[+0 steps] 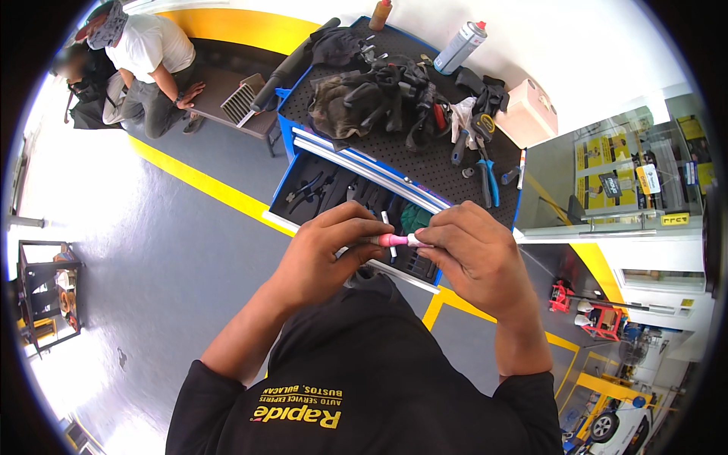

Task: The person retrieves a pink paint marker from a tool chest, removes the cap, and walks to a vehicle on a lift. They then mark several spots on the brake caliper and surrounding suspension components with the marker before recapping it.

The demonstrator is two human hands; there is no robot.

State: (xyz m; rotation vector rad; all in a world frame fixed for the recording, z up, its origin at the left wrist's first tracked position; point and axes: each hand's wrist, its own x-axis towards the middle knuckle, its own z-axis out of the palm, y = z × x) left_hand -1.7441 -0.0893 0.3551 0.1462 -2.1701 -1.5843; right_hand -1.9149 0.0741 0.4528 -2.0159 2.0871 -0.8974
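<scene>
Between both hands, held above an open drawer [282,220], is a slim pink-and-white tube [394,240]; its exact kind does not show. My left hand [327,246] pinches the pink end with thumb and fingertips. At the white end, my right hand [476,254] grips with thumb and fingers, partly covering it. The tube lies roughly level, its outer ends hidden by the fingers. Below it, the drawer holds several pliers [309,192], a green bundle [414,218] and a white stick-like piece [386,221].
The blue tool cart [299,98] bears dark gloves and cloths [371,102], blue-handled pliers [487,178], a spray can [460,48], an orange-brown bottle [381,15] and a pale pink box [528,114]. Two people sit on a bench [220,114] at far left. A glass case [614,167] stands right.
</scene>
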